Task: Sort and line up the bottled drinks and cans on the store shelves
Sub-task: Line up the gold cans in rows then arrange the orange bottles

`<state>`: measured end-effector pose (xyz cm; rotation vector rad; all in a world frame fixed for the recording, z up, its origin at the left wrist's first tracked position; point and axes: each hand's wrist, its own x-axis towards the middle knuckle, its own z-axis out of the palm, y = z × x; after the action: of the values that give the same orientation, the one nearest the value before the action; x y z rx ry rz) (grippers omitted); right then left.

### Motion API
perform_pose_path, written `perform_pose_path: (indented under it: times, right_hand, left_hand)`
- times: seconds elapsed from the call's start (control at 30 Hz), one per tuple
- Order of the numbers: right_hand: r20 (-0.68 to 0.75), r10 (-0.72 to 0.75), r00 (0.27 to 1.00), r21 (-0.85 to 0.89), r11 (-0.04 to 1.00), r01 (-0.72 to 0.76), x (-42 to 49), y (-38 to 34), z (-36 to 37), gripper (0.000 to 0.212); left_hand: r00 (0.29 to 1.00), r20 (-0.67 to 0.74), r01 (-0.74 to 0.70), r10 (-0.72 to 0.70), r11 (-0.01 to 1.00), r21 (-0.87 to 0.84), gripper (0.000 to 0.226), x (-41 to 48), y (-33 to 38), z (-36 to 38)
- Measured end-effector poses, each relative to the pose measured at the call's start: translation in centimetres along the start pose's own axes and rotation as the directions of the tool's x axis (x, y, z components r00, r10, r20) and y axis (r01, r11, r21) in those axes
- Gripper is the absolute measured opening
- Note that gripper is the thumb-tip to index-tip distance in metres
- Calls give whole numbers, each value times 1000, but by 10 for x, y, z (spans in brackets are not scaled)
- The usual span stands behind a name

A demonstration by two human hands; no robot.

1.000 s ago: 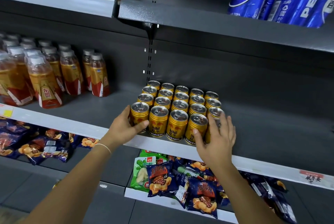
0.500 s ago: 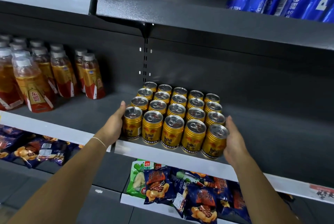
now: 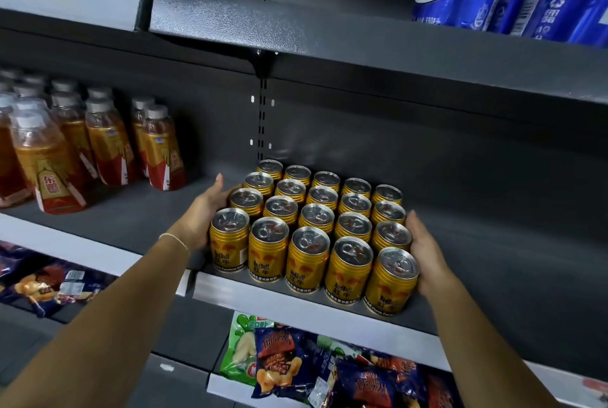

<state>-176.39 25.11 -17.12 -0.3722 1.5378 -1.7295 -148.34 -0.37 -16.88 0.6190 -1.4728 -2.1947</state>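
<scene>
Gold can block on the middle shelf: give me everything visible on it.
The gold cans are short metal drink cans with silver pull-tab tops and red Red Bull print. All are upright and unopened, packed five across and four deep, touching, near the front edge of the grey shelf. The left hand lies flat against the block's left side, the right hand against its right.

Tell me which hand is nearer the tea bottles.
Left. The left hand presses the left side of the cans, toward the bottles; the right hand presses their right side, beyond the whole block.
</scene>
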Motion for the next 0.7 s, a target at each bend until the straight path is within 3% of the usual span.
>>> perform_pose_path:
  times: [0.2,0.3,0.43,0.53,0.7]
  right_hand:
    - [23,0,1000,5,1000,0,3,2,-7,58]
    - [-2,-40,999,19,999,40,8,-6,-7,58]
    - [-81,-58,995,67,996,64,23,-26,10,39]
    - [-124,-40,992,58,997,47,32,-31,16,36]
    - [-137,-33,990,8,999,34,38,-29,14,68]
  left_hand:
    - [997,73,16,-18,1000,26,75,10,-2,-14]
    - [999,-41,27,-22,991,130,72,22,12,-15]
    - [992,-129,38,-1,957,287,84,45,27,-10]
    - [996,-75,60,-46,978,199,83,61,30,-6]
    - [999,-11,51,-50,987,149,76,69,26,-7]
